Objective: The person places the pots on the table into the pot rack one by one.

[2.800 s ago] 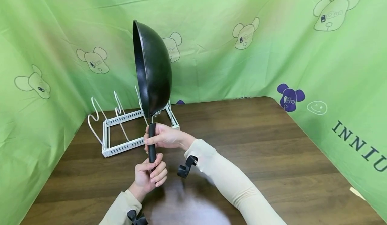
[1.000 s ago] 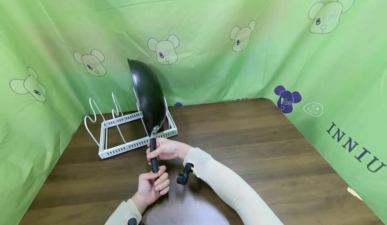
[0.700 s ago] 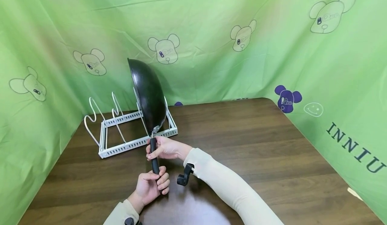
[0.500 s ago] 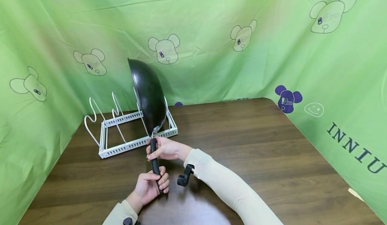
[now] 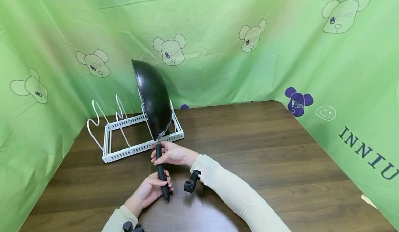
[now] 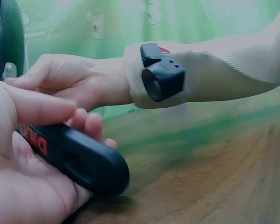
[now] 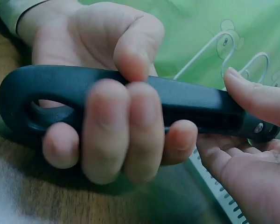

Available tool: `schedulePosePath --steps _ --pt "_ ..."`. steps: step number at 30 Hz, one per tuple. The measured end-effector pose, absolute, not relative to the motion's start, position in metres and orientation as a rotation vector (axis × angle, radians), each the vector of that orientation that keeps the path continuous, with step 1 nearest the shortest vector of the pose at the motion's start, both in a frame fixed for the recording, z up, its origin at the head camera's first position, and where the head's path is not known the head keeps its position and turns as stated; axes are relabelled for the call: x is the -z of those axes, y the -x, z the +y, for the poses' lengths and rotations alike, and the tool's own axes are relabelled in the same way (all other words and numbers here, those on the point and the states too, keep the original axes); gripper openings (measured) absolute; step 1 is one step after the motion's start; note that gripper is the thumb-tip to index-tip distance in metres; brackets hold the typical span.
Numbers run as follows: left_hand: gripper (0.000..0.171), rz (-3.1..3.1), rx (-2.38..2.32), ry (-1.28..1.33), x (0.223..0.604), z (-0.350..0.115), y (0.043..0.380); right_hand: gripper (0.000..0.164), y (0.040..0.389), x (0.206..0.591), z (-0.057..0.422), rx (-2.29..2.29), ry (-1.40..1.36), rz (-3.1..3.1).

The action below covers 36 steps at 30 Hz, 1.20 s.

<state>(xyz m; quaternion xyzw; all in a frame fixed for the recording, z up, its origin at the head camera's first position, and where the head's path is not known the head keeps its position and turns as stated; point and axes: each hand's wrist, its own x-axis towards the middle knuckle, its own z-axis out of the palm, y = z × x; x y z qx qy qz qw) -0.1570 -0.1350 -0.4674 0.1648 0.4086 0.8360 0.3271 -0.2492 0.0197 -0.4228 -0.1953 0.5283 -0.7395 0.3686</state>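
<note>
In the head view a black wok stands on its side in a white wire rack, with its rounded underside to the right. Its black handle slants down toward me, over the table. Near the pan end, my right hand pinches the handle between thumb and fingers. My left hand holds the handle further down, and the handle's tip sticks out below it. The left wrist view shows the thumb over the handle with red letters on it. Curled left fingers wrap the handle in the right wrist view.
White wire loops rise from the rack's left half. The brown wooden table extends to the right. A green printed cloth hangs close behind and at both sides.
The wok has come down into the rack since the earliest frame, both hands lowering with it. Lately the left hand has shifted slightly left and loosened, uncovering the handle's end.
</note>
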Motion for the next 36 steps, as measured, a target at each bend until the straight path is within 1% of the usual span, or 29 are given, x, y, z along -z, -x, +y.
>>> schedulePosePath --steps 3,5,15,18,22,25,29,33,36 --pt "0.029 1.146 -2.212 -0.398 0.468 -0.136 0.158 0.061 0.250 0.425 0.021 1.901 0.518 1.371" --pt "0.030 1.198 -2.220 -0.384 0.470 -0.137 0.159 0.062 0.250 0.427 0.021 1.907 0.528 1.374" --pt "0.035 1.371 -2.197 -0.392 0.471 -0.140 0.162 0.059 0.252 0.427 0.035 1.918 0.520 1.479" --pt "0.044 1.503 -2.213 -0.326 0.470 -0.140 0.160 0.055 0.250 0.429 0.047 1.929 0.532 1.551" --pt "0.064 1.813 -2.244 -0.157 0.463 -0.137 0.153 0.050 0.245 0.432 0.070 1.944 0.585 1.631" --pt "0.077 2.124 -2.227 -0.129 0.457 -0.132 0.147 0.050 0.242 0.431 0.089 1.956 0.610 1.680" --pt "0.084 2.582 -2.087 -0.292 0.452 -0.126 0.142 0.050 0.238 0.425 0.113 1.952 0.627 1.773" --pt "0.084 2.964 -1.815 -0.508 0.448 -0.122 0.142 0.048 0.234 0.417 0.135 1.865 0.663 1.939" --pt "0.083 3.124 -1.601 -0.672 0.444 -0.119 0.145 0.045 0.231 0.411 0.150 1.709 0.736 2.121"
